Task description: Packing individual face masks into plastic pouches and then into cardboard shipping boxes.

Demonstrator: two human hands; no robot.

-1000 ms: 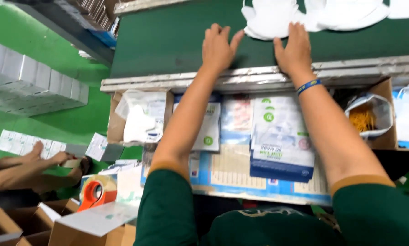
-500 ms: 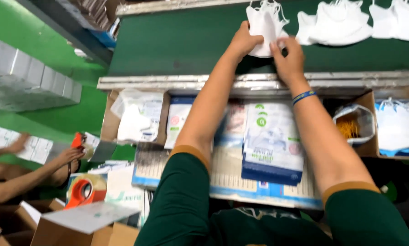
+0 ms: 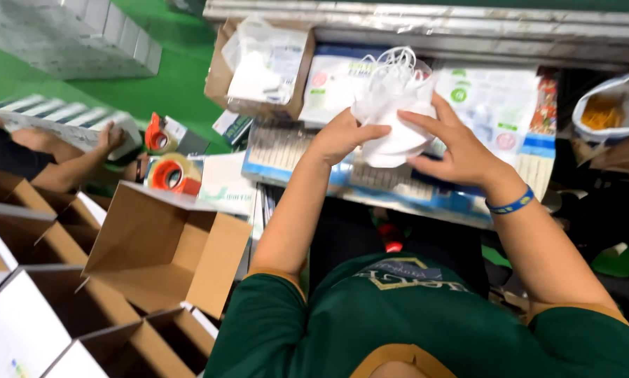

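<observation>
At the far left a co-worker's hand [image 3: 110, 135] rests on a stack of long printed cartons [image 3: 62, 124] lying on the green floor, apart from the person's own hands. Just right of it sit two orange tape dispensers [image 3: 169, 173], and below them several open cardboard boxes [image 3: 162, 253] stand with their flaps up.

Toward the middle, the person's left hand [image 3: 344, 135] is curled closed around the left edge of a stack of white face masks [image 3: 393, 112], thumb on top and fingers tucked underneath. The stack is held up in the air above the counter [image 3: 426, 28], over the flat printed packets [image 3: 332, 80] laid out there, with its thin ear loops sticking up loosely at the top. The right hand [image 3: 453, 147] is spread wide, fingers extended, pressing against the right side and bottom of the same stack, so the masks are cupped between both hands.

The masks look very light, soft and easily crushed, and the layers could slide apart; a gentle hold on both sides of the cupped bodies, not by the loops, seems safest.

At the far right a clear bag [image 3: 605, 105] holds something yellow.
</observation>
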